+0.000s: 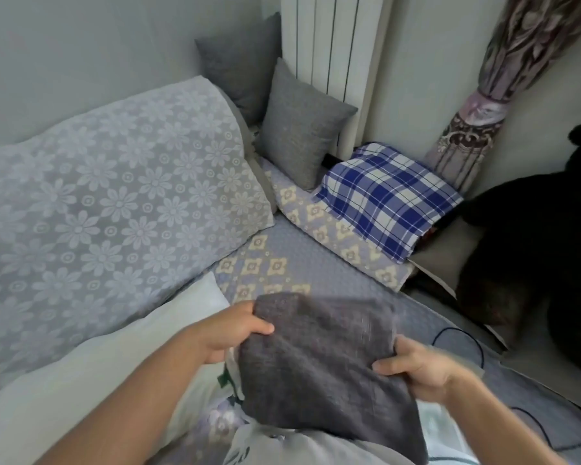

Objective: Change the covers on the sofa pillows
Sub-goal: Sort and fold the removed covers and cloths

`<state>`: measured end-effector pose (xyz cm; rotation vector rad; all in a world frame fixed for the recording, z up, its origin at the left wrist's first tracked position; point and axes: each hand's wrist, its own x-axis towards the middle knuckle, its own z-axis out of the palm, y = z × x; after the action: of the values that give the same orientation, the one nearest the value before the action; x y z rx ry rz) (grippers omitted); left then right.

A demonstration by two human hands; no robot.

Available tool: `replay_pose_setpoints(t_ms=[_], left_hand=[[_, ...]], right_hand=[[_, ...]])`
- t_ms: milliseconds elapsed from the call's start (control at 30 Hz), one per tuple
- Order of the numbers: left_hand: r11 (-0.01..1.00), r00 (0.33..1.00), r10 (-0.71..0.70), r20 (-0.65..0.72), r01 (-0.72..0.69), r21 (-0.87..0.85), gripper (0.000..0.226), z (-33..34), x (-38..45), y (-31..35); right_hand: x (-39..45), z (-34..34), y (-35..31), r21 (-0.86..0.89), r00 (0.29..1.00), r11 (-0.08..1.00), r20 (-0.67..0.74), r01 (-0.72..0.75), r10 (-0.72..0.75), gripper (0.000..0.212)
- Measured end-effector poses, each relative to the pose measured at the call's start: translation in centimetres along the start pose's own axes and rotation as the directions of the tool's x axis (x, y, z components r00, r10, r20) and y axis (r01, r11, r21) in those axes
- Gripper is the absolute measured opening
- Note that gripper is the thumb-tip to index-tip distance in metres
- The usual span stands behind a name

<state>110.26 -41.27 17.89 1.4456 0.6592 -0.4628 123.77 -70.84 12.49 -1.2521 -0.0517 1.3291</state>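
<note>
While my left hand (230, 330) pinches the grey cover (319, 367) at its upper left edge and my right hand (416, 369) grips its right edge, the cover hangs slack between them over my lap; the bare white pillow (91, 374) lies just left, nearer my left hand.

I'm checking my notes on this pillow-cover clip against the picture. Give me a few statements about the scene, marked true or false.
1. Both hands grip the dark grey cover. True: the left hand and right hand pinch its opposite edges.
2. The blue plaid pillow stands upright against the wall. False: it lies flat on the sofa corner.
3. Two grey pillows lean in the corner near the radiator. True.
4. The bare white pillow lies right of the hands. False: it lies left of them.
</note>
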Motion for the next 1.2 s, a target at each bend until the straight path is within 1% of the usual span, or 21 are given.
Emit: replay_pose_setpoints(t_ms=[33, 100, 167, 233, 333, 433, 467, 533, 567, 600, 633, 667, 733, 867, 933, 967, 1000, 1067, 1100, 1133, 1200], left_hand=[[0.999, 0.998, 0.051, 0.025, -0.051, -0.001, 0.024, -0.5, -0.1, 0.2], [0.989, 0.989, 0.147, 0.022, -0.147, -0.013, 0.012, -0.9, -0.5, 0.6], [0.970, 0.977, 0.213, -0.016, -0.209, 0.122, 0.044, -0.6, -0.1, 1.2], [0.930, 0.964, 0.257, -0.067, -0.228, 0.287, 0.061, -0.5, 1.1, 1.8], [0.856, 0.955, 0.273, -0.117, -0.185, 0.484, 0.066, -0.7, 2.5, 3.2], [0.787, 0.953, 0.258, -0.160, -0.111, 0.607, 0.057, 0.5, 2.6, 4.4], [0.801, 0.949, 0.257, -0.183, -0.104, 0.590, 0.053, 1.2, 2.8, 4.5], [0.887, 0.957, 0.222, -0.188, -0.118, 0.446, 0.046, 3.4, 3.3, 4.3], [0.931, 0.963, 0.201, -0.177, -0.132, 0.340, 0.040, 4.4, 3.2, 4.2], [0.960, 0.965, 0.196, -0.173, -0.152, 0.237, 0.034, 5.1, 3.0, 4.2], [0.972, 0.963, 0.204, -0.178, -0.178, 0.151, 0.031, 5.4, 2.7, 4.4], [0.975, 0.960, 0.218, -0.174, -0.205, 0.088, 0.030, 5.4, 2.4, 4.6], [0.968, 0.964, 0.249, -0.097, -0.246, 0.043, 0.032, 4.9, 1.7, 4.8], [0.970, 0.973, 0.227, 0.044, -0.230, 0.074, 0.036, 4.1, 0.9, 4.8], [0.980, 0.981, 0.192, 0.014, -0.193, 0.055, 0.036, 3.4, 1.4, 4.3], [0.974, 0.983, 0.177, -0.041, -0.169, 0.154, 0.038, 2.8, 2.0, 3.7], [0.930, 0.982, 0.157, -0.104, -0.112, 0.349, 0.042, 2.0, 2.5, 2.9], [0.624, 0.969, 0.092, -0.231, 0.124, 0.771, 0.045, 0.5, 3.7, 1.1], [0.452, 0.954, 0.052, -0.295, 0.241, 0.859, 0.037, -0.1, 4.1, 0.1], [0.345, 0.936, 0.016, -0.352, 0.325, 0.881, 0.027, -0.5, 4.5, -0.9], [0.307, 0.901, 0.005, -0.433, 0.411, 0.859, 0.012, -1.4, 5.3, -2.5]], right_hand=[[-1.1, 0.1, -1.7, -0.043, 0.997, 0.997, 0.044, 0.058, -0.056, 0.073], [-1.9, 0.2, -4.1, -0.204, 0.983, 0.965, -0.051, 0.164, -0.177, 0.040], [-1.3, 0.4, -5.9, -0.406, 0.953, 0.901, -0.184, 0.151, -0.242, 0.044], [0.1, -0.2, -6.7, -0.428, 0.917, 0.879, -0.225, 0.210, -0.328, 0.040], [2.8, -2.0, -6.6, -0.330, 0.857, 0.926, -0.408, 0.183, -0.314, 0.043], [4.4, -0.9, -5.8, -0.191, 0.817, 0.970, -0.529, 0.150, -0.231, 0.025], [4.2, 0.7, -5.5, -0.156, 0.825, 0.975, -0.520, 0.161, -0.219, 0.020], [3.0, 4.8, -3.9, 0.011, 0.901, 0.965, -0.360, 0.261, -0.240, 0.015], [3.2, 6.8, -3.3, 0.030, 0.921, 0.956, -0.278, 0.291, -0.272, 0.022], [3.5, 8.4, -2.8, -0.080, 0.916, 0.943, -0.222, 0.323, -0.333, 0.044], [3.8, 9.8, -2.3, -0.317, 0.892, 0.885, -0.189, 0.340, -0.410, 0.072], [4.1, 10.1, -1.4, -0.561, 0.871, 0.754, -0.113, 0.341, -0.478, 0.099], [4.1, 9.2, -1.3, -0.815, 0.809, 0.520, -0.113, 0.256, -0.576, 0.121], [4.6, 6.7, -2.9, -0.844, 0.774, 0.506, -0.199, 0.177, -0.602, 0.110], [4.9, 5.4, -2.9, -0.818, 0.733, 0.566, -0.325, 0.099, -0.598, 0.094], [4.9, 4.3, -3.0, -0.782, 0.688, 0.617, -0.400, 0.088, -0.605, 0.079], [4.7, 3.2, -3.2, -0.713, 0.641, 0.693, -0.482, 0.110, -0.597, 0.059], [4.2, 0.7, -3.6, -0.452, 0.598, 0.859, -0.628, 0.241, -0.498, 0.027], [3.6, -0.4, -3.9, -0.307, 0.616, 0.908, -0.667, 0.286, -0.419, 0.021], [2.8, -1.3, -4.1, -0.181, 0.651, 0.927, -0.668, 0.328, -0.361, 0.020], [1.7, -2.2, -4.4, -0.033, 0.720, 0.914, -0.605, 0.404, -0.339, 0.026]])
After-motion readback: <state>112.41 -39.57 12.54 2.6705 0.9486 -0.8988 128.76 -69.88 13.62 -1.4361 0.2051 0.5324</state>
